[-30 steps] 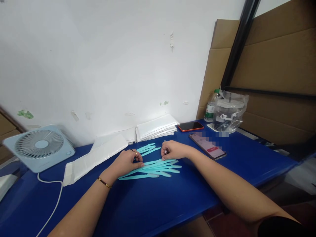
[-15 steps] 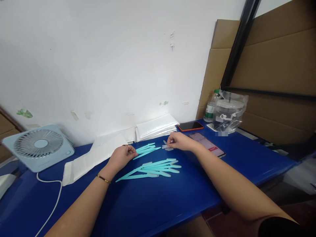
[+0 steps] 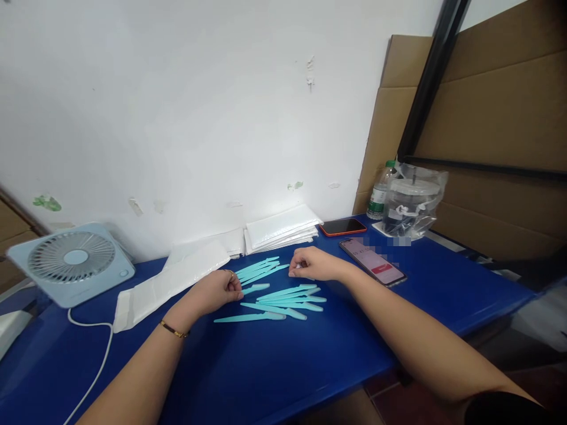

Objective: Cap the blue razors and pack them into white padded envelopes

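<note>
My left hand (image 3: pixel 224 290) pinches the handle of a teal eyebrow razor (image 3: pixel 257 288) whose pale, capped-looking end points right. Just behind it lies a group of teal eyebrow razors (image 3: pixel 261 268) without visible caps. In front, several more razors with pale covered ends (image 3: pixel 290 301) are fanned out on the blue table. My right hand (image 3: pixel 310 264) is over the table, right of the rear group, its fingers closed together. A small pale bit shows at those fingertips, too small to name. The spot with the small clear pieces is mostly hidden by this hand.
White padded mailers (image 3: pixel 283 227) lie along the wall, with another mailer (image 3: pixel 150 298) at left. A blue fan (image 3: pixel 73 260) with a white cable stands farther left. Two phones, an orange-edged one (image 3: pixel 343 227) and a lit one (image 3: pixel 376 262), a bottle (image 3: pixel 378 192) and a bagged cup (image 3: pixel 411 203) are at right.
My left hand has moved slightly toward me from the rear group and now holds one razor from the front group. My right hand has moved a little left and nearer, over the clear pieces.
</note>
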{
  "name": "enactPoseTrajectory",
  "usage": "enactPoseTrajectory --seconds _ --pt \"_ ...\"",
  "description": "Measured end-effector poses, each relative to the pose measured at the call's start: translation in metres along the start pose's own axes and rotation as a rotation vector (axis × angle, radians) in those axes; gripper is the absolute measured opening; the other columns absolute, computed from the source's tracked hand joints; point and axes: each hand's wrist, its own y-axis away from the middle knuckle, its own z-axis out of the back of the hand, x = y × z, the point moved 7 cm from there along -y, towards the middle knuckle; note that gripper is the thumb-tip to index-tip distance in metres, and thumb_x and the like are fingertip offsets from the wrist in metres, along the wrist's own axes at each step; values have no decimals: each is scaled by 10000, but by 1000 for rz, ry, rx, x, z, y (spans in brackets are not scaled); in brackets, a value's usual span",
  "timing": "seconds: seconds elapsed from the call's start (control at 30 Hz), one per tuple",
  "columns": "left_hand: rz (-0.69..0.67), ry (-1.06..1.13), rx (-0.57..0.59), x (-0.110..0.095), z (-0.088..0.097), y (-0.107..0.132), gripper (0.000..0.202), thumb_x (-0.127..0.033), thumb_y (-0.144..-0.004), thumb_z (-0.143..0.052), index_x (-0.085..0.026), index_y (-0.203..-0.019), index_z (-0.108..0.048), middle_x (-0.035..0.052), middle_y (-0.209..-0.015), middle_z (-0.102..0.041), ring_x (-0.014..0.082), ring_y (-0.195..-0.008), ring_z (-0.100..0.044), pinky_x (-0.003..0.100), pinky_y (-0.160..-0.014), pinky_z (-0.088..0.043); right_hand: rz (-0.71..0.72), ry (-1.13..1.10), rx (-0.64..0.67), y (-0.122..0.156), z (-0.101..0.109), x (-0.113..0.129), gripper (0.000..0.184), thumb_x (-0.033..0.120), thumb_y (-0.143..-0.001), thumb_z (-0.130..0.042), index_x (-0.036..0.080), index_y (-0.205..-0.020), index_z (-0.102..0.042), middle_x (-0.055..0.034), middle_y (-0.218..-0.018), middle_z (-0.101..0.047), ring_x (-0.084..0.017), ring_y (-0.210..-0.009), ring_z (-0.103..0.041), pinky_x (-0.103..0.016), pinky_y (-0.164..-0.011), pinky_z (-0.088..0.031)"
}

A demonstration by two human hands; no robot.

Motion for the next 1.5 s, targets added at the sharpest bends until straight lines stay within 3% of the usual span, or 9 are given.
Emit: enactPoseTrajectory --seconds 0.1,0.23,0.53,0.73,0.93,1.07,1.2,1.3,1.5 --pt "-68 18 -135 -20 7 -4 232 -420 -745 -525 -205 -776 -606 -3 -713 -627 157 -663 -569 242 -575 -389 -10 -65 -64 -5 -7 13 354 453 -735 -627 184 -959 -679 -31 -798 -638 -128 -655 -540 -214 -554 -375" --pt "-155 -63 -237 -47 4 -7 175 -373 -776 -522 -215 -784 -599 4 -750 -637 163 -704 -579 251 -616 -390 1 -73 -69 -10 -14 22 242 379 -755 -625 171 -853 -702 -11 -684 -638 -110 -600 -523 -207 -537 -347" --pt "-123 -177 -405 -28 2 -19 195 -354 -786 -542 -226 -914 -614 13 -858 -647 181 -803 -589 281 -712 -416 -116 143 -179 0 26 -26 200 336 -665 -692 178 -786 -707 -31 -777 -637 -135 -692 -550 -217 -591 -370" --pt "-240 -98 -295 -52 -6 -7 265 -450 -822 -489 -230 -836 -635 7 -845 -638 156 -761 -578 248 -658 -414 -33 172 217 10 2 -8 148 292 -625 -711 185 -728 -713 -27 -810 -611 -148 -716 -555 -227 -625 -395" --pt "-268 -88 -187 -56 -18 -9 159 -349 -804 -527 -236 -776 -635 -23 -766 -637 133 -681 -568 230 -599 -383 75 194 133 1 -10 8 127 294 -732 -642 173 -747 -679 -32 -817 -543 -134 -717 -518 -230 -636 -388" --pt "-217 -139 -316 -43 -3 -12 154 -292 -813 -494 -224 -758 -622 -11 -782 -638 144 -706 -570 250 -628 -385 78 229 0 -3 2 5 85 242 -762 -620 168 -759 -660 -37 -854 -542 -129 -737 -514 -229 -659 -384" --pt "-110 -213 -378 -23 8 -16 168 -314 -808 -493 -234 -792 -639 -2 -785 -645 170 -729 -578 278 -646 -388 -55 230 -96 2 24 -14 101 256 -733 -647 158 -748 -663 -44 -852 -557 -131 -719 -528 -221 -618 -381" --pt "-89 -187 -385 -21 9 -15 193 -361 -796 -515 -247 -881 -646 -4 -816 -647 173 -746 -581 277 -654 -397 -56 162 14 8 25 -21 136 293 -709 -662 174 -770 -683 -37 -864 -583 -138 -734 -548 -217 -611 -391" --pt "-278 -107 -250 -56 -9 -4 294 -462 -834 -464 -247 -855 -663 14 -875 -651 168 -793 -579 253 -667 -412 -1 184 310 14 -2 -11 206 341 -607 -739 175 -725 -701 -27 -819 -605 -157 -729 -564 -229 -620 -404"
